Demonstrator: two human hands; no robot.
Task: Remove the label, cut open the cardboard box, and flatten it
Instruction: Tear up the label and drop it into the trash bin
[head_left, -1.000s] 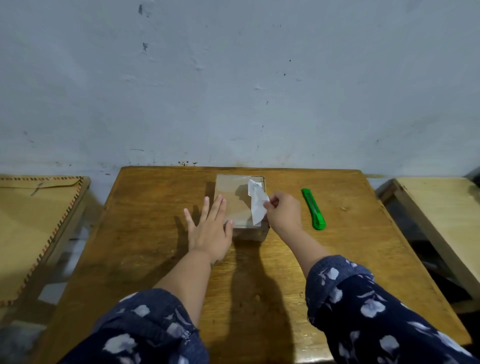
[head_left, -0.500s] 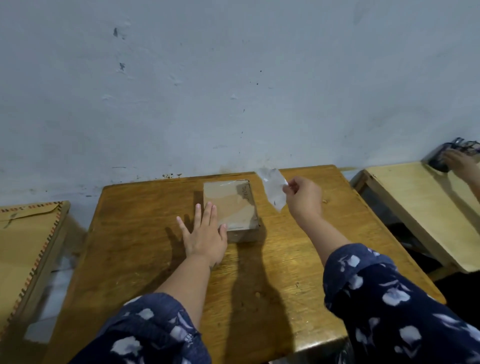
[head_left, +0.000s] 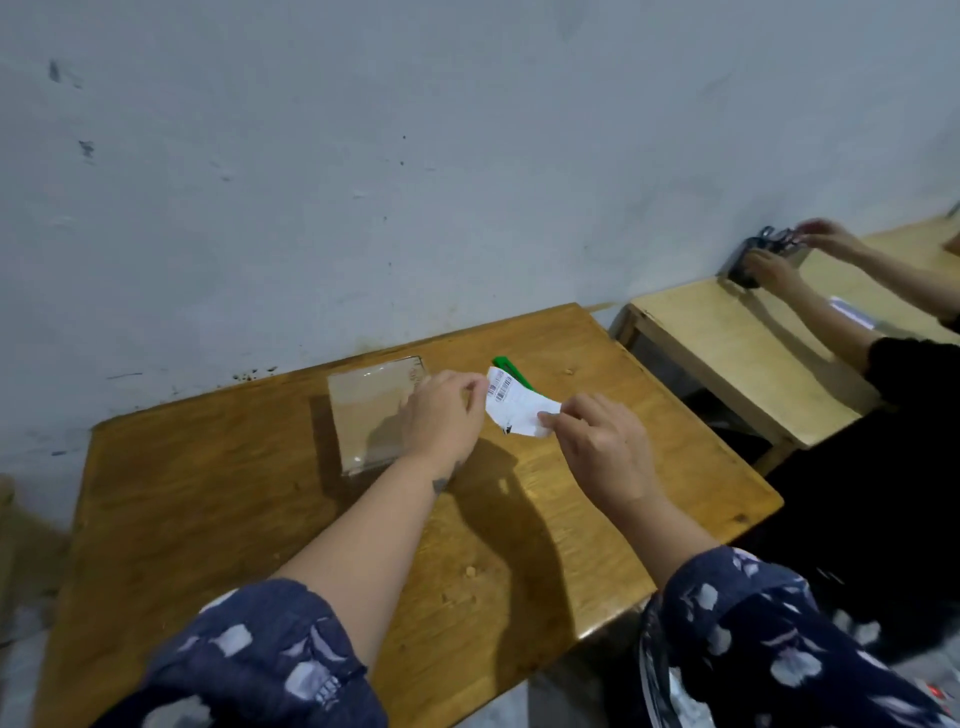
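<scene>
Having come fully off the box (head_left: 370, 411), the label (head_left: 521, 408) is now pinched between left hand (head_left: 441, 415) and right hand (head_left: 597, 447) above the table (head_left: 208, 499). The box lies uncut and unheld; the knife (head_left: 511, 370) is untouched beyond.

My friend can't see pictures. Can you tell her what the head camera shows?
Two hands hold a white barcode label in the air: the left hand pinches one end, the right hand the other. Behind them a flat cardboard box lies on a wooden table, with a green cutter partly hidden.
</scene>
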